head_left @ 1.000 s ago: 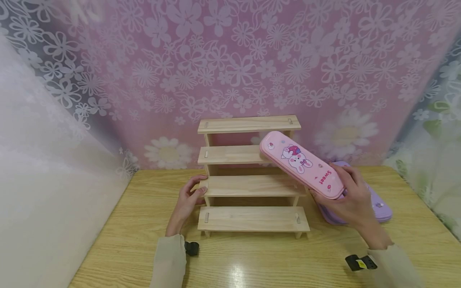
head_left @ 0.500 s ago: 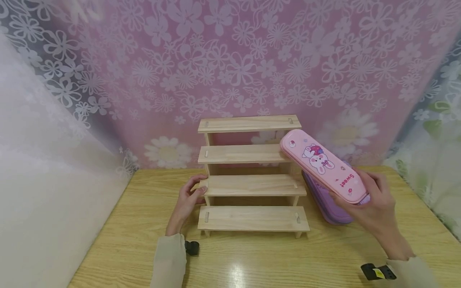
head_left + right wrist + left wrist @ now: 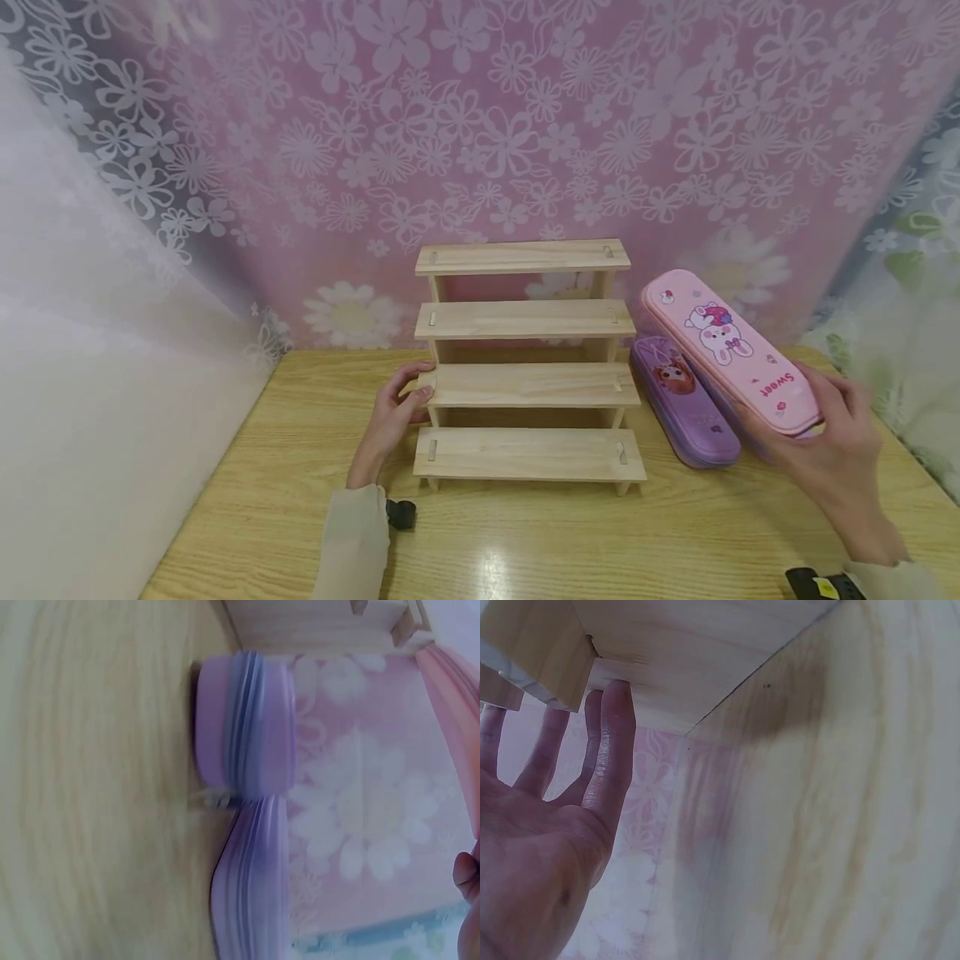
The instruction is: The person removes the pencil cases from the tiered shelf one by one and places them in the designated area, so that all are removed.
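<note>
In the head view my right hand grips the lower right end of a pink pencil case with a bunny print and holds it tilted above the table. Below it lies a purple pencil case with a girl's picture. A lavender pencil case lies beside that one, mostly hidden by the pink case in the head view. My left hand holds the left end of a stepped wooden display rack, its thumb on the second tier from the bottom. In the left wrist view, fingers reach under a board.
The rack stands mid-table on the wood-grain table. A pink flowered curtain hangs right behind. White sheeting closes off the left side, and a floral panel the right.
My right hand has carried the pink pencil case rightward, away from the rack, uncovering the purple case while covering the lavender one. The left hand stays on the rack.
</note>
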Available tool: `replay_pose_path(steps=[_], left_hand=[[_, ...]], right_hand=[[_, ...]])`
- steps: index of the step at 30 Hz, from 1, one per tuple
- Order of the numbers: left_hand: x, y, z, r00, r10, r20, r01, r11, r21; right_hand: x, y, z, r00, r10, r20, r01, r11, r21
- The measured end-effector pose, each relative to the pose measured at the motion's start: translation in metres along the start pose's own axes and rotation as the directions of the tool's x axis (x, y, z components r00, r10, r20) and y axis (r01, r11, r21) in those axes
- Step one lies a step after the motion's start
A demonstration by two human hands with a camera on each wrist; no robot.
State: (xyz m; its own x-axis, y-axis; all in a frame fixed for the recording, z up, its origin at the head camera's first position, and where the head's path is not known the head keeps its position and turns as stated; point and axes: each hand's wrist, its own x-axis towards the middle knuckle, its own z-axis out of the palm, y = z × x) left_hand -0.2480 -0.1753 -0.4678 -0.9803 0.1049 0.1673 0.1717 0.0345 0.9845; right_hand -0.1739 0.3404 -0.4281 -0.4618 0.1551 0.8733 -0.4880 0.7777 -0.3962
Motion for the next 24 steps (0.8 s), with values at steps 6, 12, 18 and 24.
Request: replay_pose_path(steps=[6, 12, 18, 24], left_hand=[[0.001, -0.002, 0.000, 1.000, 0.001, -0.002, -0.001, 1.000, 0.005], [0.000, -0.001, 0.000, 1.000, -0.001, -0.009, 0.001, 1.000, 0.007], [0.000, -0.001, 0.001, 1.000, -0.006, -0.013, 0.006, 1.000, 0.001], [-0.001, 0.001, 0.002, 1.000, -0.009, -0.017, 0.009, 1.000, -0.004]], right_hand=[[-0.007, 0.014, -0.013, 0.998, 0.058, -0.023, -0.060, 0.995, -0.084], [-0.009, 0.020, -0.023, 0.996, 0.071, -0.050, -0.076, 0.992, -0.098], [-0.014, 0.032, -0.038, 0.994, 0.114, -0.001, -0.113, 0.986, -0.119], [-0.020, 0.051, -0.053, 0.985, 0.169, 0.017, -0.162, 0.964, -0.209]])
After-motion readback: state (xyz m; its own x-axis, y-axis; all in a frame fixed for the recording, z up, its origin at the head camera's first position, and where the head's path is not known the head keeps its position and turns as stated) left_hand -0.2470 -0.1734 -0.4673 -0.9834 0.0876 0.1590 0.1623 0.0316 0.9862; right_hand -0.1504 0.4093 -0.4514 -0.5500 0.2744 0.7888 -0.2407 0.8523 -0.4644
